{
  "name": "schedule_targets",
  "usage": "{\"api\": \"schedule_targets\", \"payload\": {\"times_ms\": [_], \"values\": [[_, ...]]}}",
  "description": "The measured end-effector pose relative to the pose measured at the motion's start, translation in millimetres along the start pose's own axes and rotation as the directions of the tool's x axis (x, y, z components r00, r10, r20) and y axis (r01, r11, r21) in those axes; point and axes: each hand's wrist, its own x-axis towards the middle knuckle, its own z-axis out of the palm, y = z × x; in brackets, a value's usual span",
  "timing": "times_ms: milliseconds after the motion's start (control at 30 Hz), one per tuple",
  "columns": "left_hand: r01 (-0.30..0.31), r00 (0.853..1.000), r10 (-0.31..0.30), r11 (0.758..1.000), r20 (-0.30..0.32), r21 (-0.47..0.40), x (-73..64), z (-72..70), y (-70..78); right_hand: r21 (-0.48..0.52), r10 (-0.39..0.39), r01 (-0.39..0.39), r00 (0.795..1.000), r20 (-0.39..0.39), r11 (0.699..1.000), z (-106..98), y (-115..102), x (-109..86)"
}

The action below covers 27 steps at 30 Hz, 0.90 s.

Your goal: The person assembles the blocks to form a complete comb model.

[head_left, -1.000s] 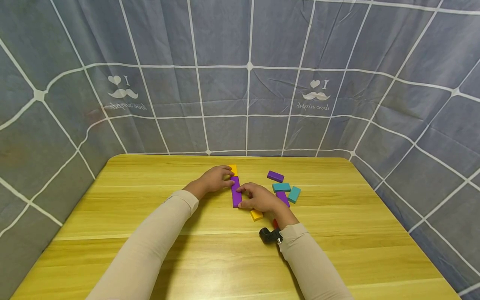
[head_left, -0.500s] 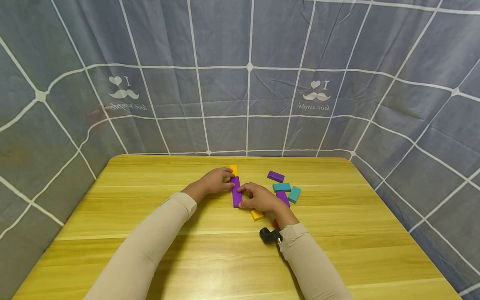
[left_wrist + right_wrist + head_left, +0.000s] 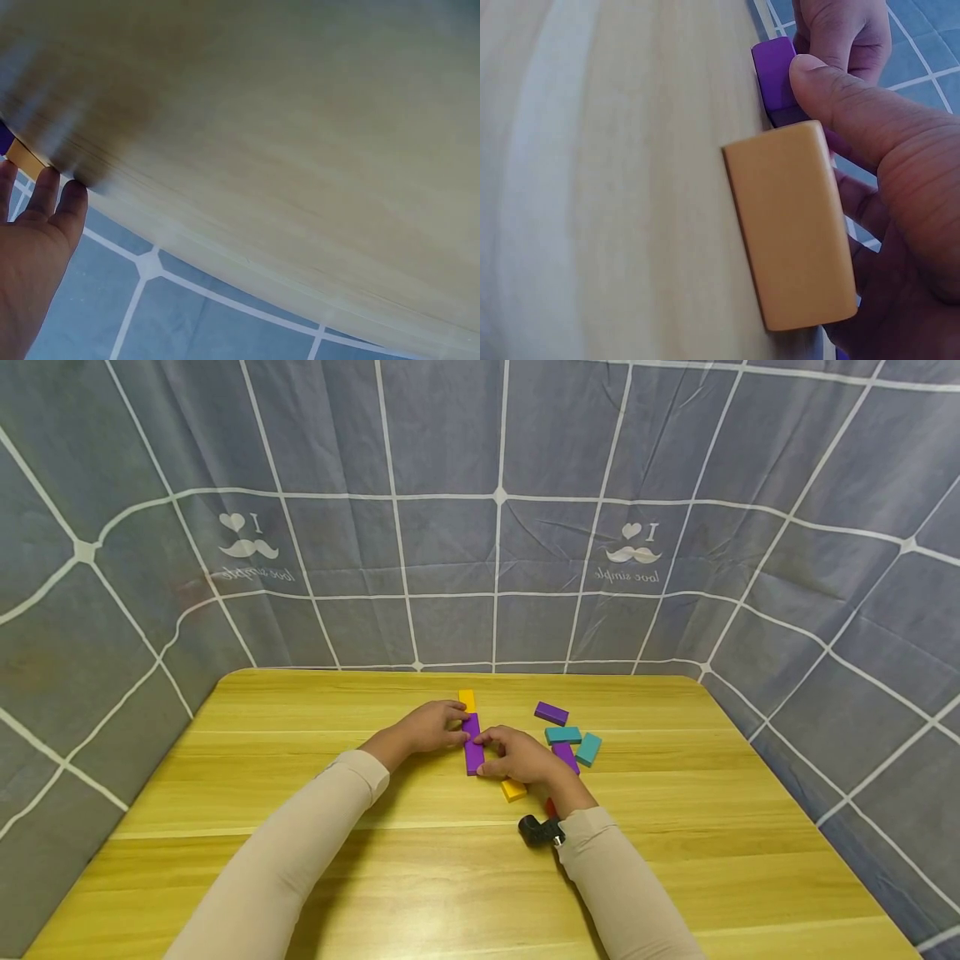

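In the head view, purple blocks (image 3: 474,760) form a narrow row on the table, with a yellow block (image 3: 467,699) at its far end. My left hand (image 3: 431,727) comes in from the left, fingertips and thumb at the row's far part, close to the yellow block. On the opposite side my right hand (image 3: 521,756) holds the nearer purple block between thumb and bent fingers. The right wrist view shows the thumb (image 3: 832,90) against the purple block (image 3: 775,75). Another yellow block (image 3: 791,232) lies under that hand, large in this view.
Right of the hands lie a purple block (image 3: 552,713), teal blocks (image 3: 589,749) and another purple block (image 3: 566,757). Something red (image 3: 551,808) shows beside the right wrist, near a black wrist mount (image 3: 536,832). A grey checked curtain (image 3: 450,543) surrounds the wooden table (image 3: 420,877).
My left hand has slid slightly toward me along the row, uncovering more of the far yellow block. The right hand and the loose blocks stay where they were.
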Motion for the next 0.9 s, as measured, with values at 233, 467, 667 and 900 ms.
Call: {"api": "schedule_targets", "payload": {"times_ms": [233,467,667,900], "values": [[-0.018,1.000,0.018,1.000,0.013,0.000,-1.5,0.0,-0.1,0.010,0.001,-0.001,1.000,0.003,1.000,-0.8,-0.1,-0.4],[-0.028,1.000,0.028,1.000,0.014,0.004,-1.7,1.1,-0.8,0.011,0.005,-0.005,1.000,0.003,1.000,0.0,0.1,-0.6],[-0.040,0.999,0.040,0.999,0.009,0.005,-1.7,2.4,-0.5,0.013,0.017,-0.017,1.000,0.000,1.000,0.0,1.1,-1.1],[-0.043,0.999,0.043,0.999,0.011,0.006,-2.6,2.9,1.3,0.021,0.016,-0.016,1.000,-0.003,1.000,-0.9,1.3,-2.2]]}}
